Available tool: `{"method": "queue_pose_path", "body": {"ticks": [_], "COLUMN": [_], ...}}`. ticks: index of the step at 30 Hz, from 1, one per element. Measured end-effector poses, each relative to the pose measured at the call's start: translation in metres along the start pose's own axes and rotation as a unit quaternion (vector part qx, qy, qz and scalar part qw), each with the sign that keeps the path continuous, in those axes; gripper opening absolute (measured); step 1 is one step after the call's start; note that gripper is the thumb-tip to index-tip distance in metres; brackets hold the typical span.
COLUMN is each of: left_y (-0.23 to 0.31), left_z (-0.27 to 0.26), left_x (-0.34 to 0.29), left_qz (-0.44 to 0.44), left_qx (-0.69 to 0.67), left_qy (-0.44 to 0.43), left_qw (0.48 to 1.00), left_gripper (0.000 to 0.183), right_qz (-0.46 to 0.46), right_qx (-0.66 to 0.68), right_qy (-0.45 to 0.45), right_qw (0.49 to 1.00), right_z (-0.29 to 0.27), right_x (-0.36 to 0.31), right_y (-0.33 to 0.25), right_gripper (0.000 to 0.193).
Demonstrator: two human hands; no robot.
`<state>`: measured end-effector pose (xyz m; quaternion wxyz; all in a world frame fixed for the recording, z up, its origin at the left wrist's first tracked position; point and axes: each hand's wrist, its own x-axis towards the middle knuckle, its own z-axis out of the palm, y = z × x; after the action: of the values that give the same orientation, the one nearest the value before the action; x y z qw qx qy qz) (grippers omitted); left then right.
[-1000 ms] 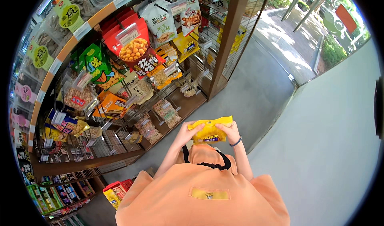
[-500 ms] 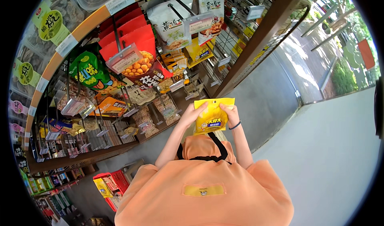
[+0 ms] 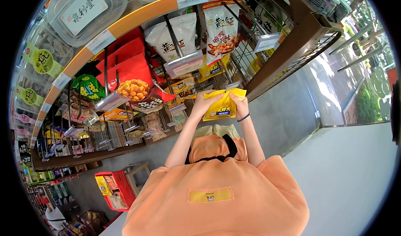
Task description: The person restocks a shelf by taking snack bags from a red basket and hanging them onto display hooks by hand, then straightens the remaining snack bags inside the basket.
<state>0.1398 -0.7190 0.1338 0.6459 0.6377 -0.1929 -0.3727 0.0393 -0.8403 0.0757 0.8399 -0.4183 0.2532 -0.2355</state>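
A yellow snack bag [image 3: 221, 106] is held up in front of me by both hands, close to the hanging rows of the snack rack [image 3: 167, 77]. My left hand [image 3: 203, 104] grips its left edge and my right hand [image 3: 239, 103], with a dark band on the wrist, grips its right top corner. The bag hangs just below a peg hook with a clear price tag [image 3: 184, 64]. Red bags [image 3: 125, 69] and white bags [image 3: 213, 27] hang on pegs above and to the left.
An orange-edged shelf [image 3: 138, 21] with clear plastic tubs curves overhead. A wooden rack post [image 3: 292, 48] stands right of the bag. A red shopping basket [image 3: 113, 188] with packets sits on the floor at lower left. Grey floor stretches to the right.
The view has closed in on the rack. Both hands have carried the yellow bag upward and toward the hanging pegs.
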Motion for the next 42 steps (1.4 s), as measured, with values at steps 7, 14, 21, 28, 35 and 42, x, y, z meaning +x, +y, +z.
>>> {"method": "queue_pose_path", "body": {"ticks": [7, 14, 21, 28, 35, 42], "left_y": [0.006, 0.010, 0.013, 0.004, -0.005, -0.003], "left_z": [0.009, 0.012, 0.017, 0.016, 0.014, 0.013], "left_x": [0.020, 0.028, 0.029, 0.036, 0.047, 0.064], "left_qz": [0.047, 0.124, 0.098, 0.088, 0.112, 0.162], "left_qx": [0.019, 0.024, 0.053, 0.025, 0.001, 0.073], "left_qy": [0.047, 0.053, 0.091, 0.112, 0.160, 0.228], "left_qw": [0.998, 0.991, 0.990, 0.989, 0.981, 0.957], "left_gripper": [0.022, 0.022, 0.020, 0.022, 0.022, 0.024], "right_qz": [-0.041, -0.059, -0.066, -0.045, -0.016, -0.020], "right_qx": [0.005, 0.024, 0.005, 0.011, -0.016, -0.009], "right_qy": [-0.014, -0.011, -0.040, -0.031, -0.018, -0.023], "right_qw": [0.999, 0.998, 0.997, 0.998, 1.000, 1.000], "right_z": [-0.001, -0.001, -0.001, 0.003, 0.017, 0.015], "right_x": [0.021, 0.032, 0.037, 0.044, 0.057, 0.091], "right_y": [-0.008, -0.001, -0.008, -0.010, -0.017, -0.006], "right_gripper": [0.015, 0.017, 0.018, 0.014, 0.018, 0.022]}}
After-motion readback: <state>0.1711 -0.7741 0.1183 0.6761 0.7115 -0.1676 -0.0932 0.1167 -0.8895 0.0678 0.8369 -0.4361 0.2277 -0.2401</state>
